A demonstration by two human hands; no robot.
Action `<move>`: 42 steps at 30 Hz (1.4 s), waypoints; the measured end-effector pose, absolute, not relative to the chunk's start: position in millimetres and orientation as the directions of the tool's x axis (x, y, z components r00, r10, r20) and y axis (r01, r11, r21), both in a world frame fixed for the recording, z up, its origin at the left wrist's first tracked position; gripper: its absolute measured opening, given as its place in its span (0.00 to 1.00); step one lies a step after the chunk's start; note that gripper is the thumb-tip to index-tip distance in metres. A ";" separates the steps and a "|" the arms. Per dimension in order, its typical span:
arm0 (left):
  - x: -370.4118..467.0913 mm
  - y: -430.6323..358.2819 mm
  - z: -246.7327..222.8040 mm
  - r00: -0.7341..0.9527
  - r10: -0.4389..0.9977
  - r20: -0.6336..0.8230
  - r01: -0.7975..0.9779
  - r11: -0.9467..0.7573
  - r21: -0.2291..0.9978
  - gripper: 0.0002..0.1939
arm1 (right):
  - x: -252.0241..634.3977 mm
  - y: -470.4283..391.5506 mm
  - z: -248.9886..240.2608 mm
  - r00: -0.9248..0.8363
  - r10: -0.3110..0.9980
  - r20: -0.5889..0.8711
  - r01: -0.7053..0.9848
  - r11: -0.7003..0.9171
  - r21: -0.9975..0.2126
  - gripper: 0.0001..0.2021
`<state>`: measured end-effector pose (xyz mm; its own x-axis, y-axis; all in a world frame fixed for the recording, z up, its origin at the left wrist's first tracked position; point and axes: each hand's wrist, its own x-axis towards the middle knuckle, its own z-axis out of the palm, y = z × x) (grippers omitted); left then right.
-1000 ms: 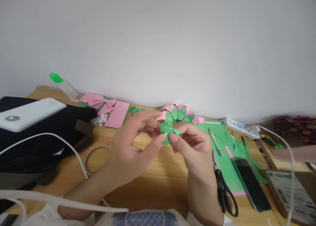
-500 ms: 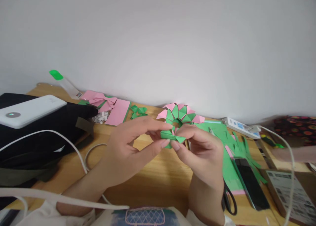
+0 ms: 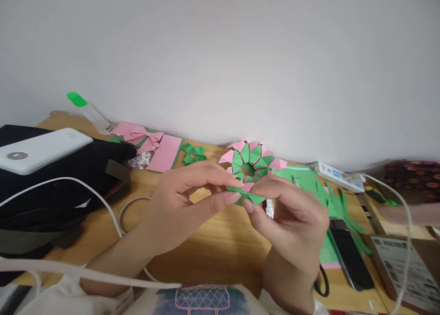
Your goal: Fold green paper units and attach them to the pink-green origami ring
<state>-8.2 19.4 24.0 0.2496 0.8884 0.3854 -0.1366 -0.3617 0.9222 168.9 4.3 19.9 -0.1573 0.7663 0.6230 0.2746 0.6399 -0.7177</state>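
While your left hand [image 3: 187, 209] and right hand [image 3: 292, 218] grip it, a folded green paper piece [image 3: 254, 197] hangs above the tabletop [image 3: 223, 246]

As you hold the piece nearly level in front of you, your left thumb and fingers pinch one end, and your right thumb and forefinger pinch it nearer the other, with a pointed tip showing between them. Neither of your hands is free, and their fingertips are close together.

Just beyond the piece, near the wall [image 3: 220, 67], you have a ring of folded pink and green paper [image 3: 255, 155], green toward its centre and pink around the outside; your fingers hide part of its near edge. To its left lie some small folded green pieces [image 3: 193, 153], then a flat pink sheet [image 3: 167, 152] and folded pink pieces [image 3: 142, 138].

On your right, green paper sheets [image 3: 299, 173] lie partly behind your hand, with a phone [image 3: 350, 255] at their edge and a power strip [image 3: 335, 175] farther back. Near your right wrist a black loop handle [image 3: 323, 283] shows. At far left, a white power bank [image 3: 44, 150] rests on a black bag [image 3: 106, 163].
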 end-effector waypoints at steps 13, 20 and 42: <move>-5.4 19.7 25.4 0.230 0.893 0.387 -0.173 -0.354 0.919 0.09 | 168.6 3.1 20.7 -0.149 0.757 0.636 0.300 0.647 -0.701 0.10; -5.4 19.5 24.2 0.208 0.891 0.403 -0.174 -0.372 0.912 0.09 | 168.5 2.5 21.6 -0.146 0.761 0.632 0.294 0.643 -0.707 0.10; 2.9 24.6 17.4 0.138 0.876 0.462 -0.213 -0.430 0.878 0.07 | 166.9 5.2 20.6 -0.096 0.748 0.656 0.337 0.645 -0.686 0.12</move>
